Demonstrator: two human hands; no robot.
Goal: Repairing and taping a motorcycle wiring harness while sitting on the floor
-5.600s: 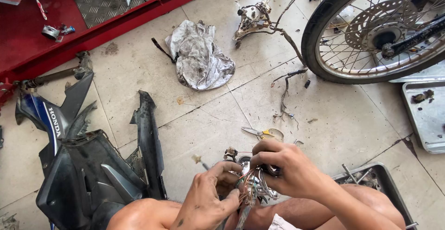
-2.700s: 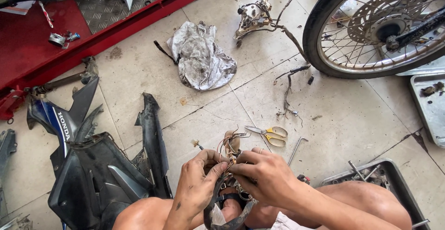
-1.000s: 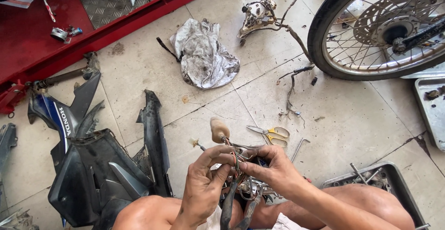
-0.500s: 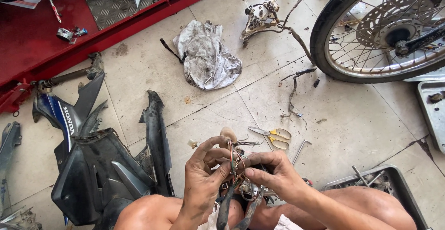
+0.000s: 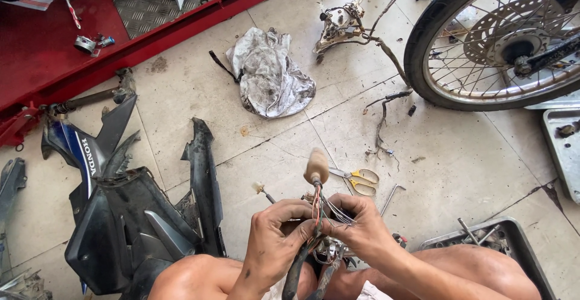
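Note:
My left hand [image 5: 275,239] and my right hand [image 5: 356,227] grip a motorcycle wire harness [image 5: 320,215] low in the view, over my bare knees. Thin coloured wires rise from between my fingers to a beige plug-like connector [image 5: 316,167] that stands upright above my hands. Thick black sheathed cables [image 5: 296,273] hang down from my left hand. Another small connector on a wire [image 5: 260,188] sticks out to the left. Both hands touch each other around the bundle.
Yellow-handled scissors [image 5: 356,179] and a bent metal rod [image 5: 389,197] lie just beyond my hands. Black and blue motorcycle fairings [image 5: 121,215] lie left. A dirty rag [image 5: 266,76], a headlight unit with cables [image 5: 341,22], a wheel [image 5: 495,40], a red lift [image 5: 54,40] and a parts tray [image 5: 501,239] surround me.
The beige connector has risen above my hands on its wires. My hands have shifted their hold on the harness and stayed low in the view.

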